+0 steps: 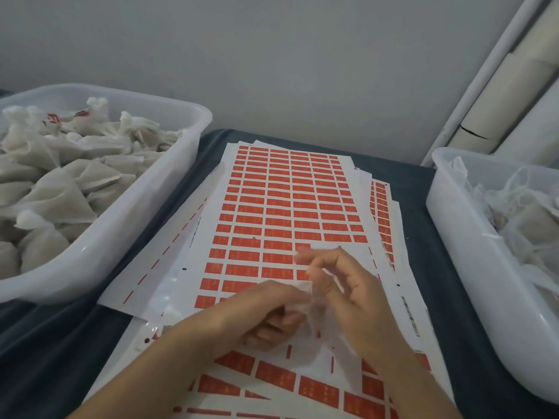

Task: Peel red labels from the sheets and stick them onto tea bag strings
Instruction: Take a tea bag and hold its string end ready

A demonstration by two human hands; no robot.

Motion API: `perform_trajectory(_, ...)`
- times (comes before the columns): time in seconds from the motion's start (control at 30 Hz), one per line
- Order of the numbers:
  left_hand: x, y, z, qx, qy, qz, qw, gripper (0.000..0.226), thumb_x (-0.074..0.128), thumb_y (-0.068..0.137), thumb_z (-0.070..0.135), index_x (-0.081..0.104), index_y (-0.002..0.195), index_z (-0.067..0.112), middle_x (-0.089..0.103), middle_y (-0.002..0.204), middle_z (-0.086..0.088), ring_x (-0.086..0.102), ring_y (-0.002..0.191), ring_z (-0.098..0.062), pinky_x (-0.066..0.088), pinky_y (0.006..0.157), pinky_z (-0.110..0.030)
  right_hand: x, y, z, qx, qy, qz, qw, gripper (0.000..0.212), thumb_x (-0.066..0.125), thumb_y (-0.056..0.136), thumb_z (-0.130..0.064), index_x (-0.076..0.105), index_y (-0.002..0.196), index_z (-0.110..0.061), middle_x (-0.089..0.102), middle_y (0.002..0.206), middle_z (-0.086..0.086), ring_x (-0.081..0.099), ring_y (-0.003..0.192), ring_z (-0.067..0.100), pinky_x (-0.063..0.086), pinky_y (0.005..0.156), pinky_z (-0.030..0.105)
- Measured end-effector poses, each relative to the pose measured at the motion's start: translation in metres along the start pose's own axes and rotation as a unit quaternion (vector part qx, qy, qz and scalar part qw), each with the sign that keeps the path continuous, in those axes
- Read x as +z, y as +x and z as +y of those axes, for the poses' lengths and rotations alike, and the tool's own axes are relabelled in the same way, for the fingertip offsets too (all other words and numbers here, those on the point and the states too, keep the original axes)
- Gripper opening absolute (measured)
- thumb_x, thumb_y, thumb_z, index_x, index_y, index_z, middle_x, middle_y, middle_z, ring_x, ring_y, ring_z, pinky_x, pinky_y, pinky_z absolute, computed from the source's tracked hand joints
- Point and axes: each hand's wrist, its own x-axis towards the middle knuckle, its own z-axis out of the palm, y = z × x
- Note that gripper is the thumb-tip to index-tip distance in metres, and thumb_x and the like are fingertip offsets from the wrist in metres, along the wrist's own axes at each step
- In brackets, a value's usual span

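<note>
Both hands [302, 303] hold a tea bag [305, 297]; label print unreadable.

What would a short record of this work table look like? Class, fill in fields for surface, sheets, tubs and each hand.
surface: dark cloth
sheets: label sheets, overlapping, rows of red labels, some gaps near the hands
left tub: heaped with filled tea bags
right tub: holds pale mesh bags, contents unclear
left hand: fingers curled round a white tea bag
right hand: fingers bent at the same bag; blurred
</note>
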Motion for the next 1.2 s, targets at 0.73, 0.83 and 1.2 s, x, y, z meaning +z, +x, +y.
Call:
perform_trajectory(0.73,0.000,0.002,-0.016,0.192,0.084,0.049,0.976,0.024,0.053,0.081,0.048,0.064,0.095,0.032,0.057,0.069,-0.004,0.049,0.055,-0.005,0.041,0.052,-0.011,-0.007,0.005,0.006,0.019,-0.028,0.001,0.999,0.010,0.060,0.082,-0.031,0.060,0.085,-0.040,0.064,0.086,-0.023,0.061,0.088,-0.003,0.050,0.069,0.008)
perform_trajectory(0.83,0.000,0.002,-0.015,0.188,0.087,0.082,0.975,0.027,0.054,0.077,0.053,0.065,0.095,0.036,0.063,0.076,-0.005,0.055,0.059,-0.017,0.046,0.056,-0.013,-0.009,0.004,0.006,0.028,-0.031,-0.027,0.999,0.022,0.056,0.089,-0.020,0.060,0.087,-0.042,0.064,0.085,-0.026,0.059,0.090,-0.008,0.047,0.072,0.006)
perform_trajectory(1.2,0.001,0.001,-0.012,0.199,0.097,0.145,0.964,0.013,0.053,0.089,0.024,0.066,0.090,0.027,0.062,0.062,0.012,0.052,0.051,0.001,0.045,0.053,-0.011,-0.014,0.005,0.001,0.068,-0.012,-0.045,0.997,0.020,0.059,0.071,-0.041,0.061,0.089,-0.050,0.062,0.095,-0.038,0.055,0.096,-0.013,0.042,0.074,0.000)
